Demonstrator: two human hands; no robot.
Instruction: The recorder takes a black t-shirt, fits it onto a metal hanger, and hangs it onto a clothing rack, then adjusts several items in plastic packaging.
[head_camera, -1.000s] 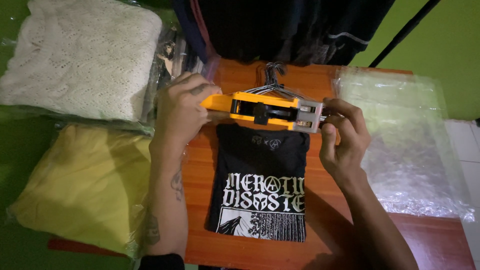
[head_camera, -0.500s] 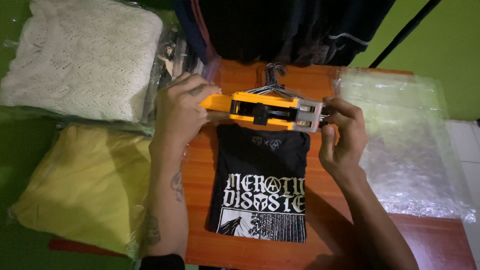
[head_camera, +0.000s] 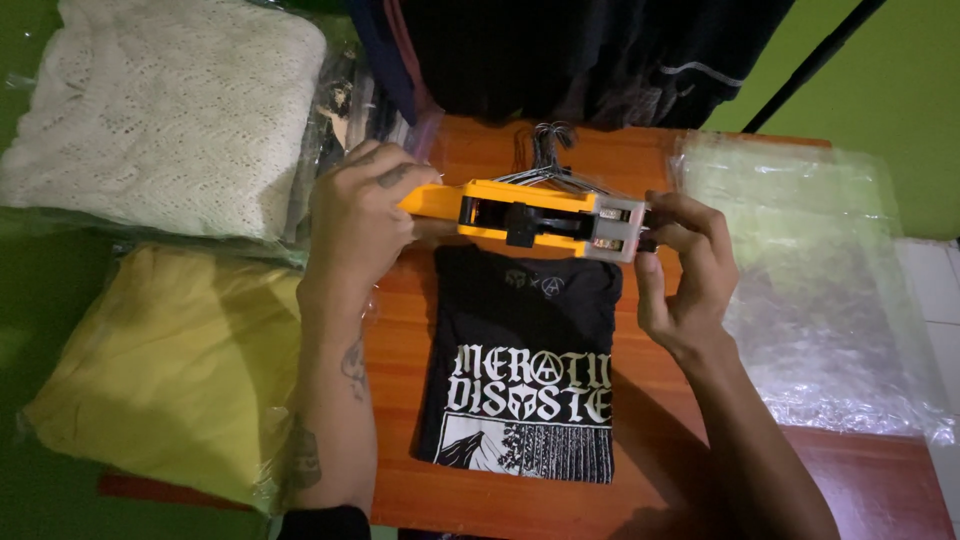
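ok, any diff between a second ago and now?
Nothing visibly moved. The left hand and right hand still grip the two ends of the orange tool above the folded black T-shirt. Wire hangers, the clear plastic bags, and the white and yellow bagged garments lie as before.

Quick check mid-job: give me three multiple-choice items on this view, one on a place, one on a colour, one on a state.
1. Where does the folded black shirt lie?
A. on the wooden table
B. on the yellow bundle
C. inside the clear bag

2. What colour is the tool that is being held?
A. blue
B. orange
C. green

3. How is the tool held?
A. left hand only
B. lying untouched
C. by both hands

Answers: 1 A, bare wood shows around it. 2 B, orange body with a grey end. 3 C, left hand and right hand grip opposite ends.
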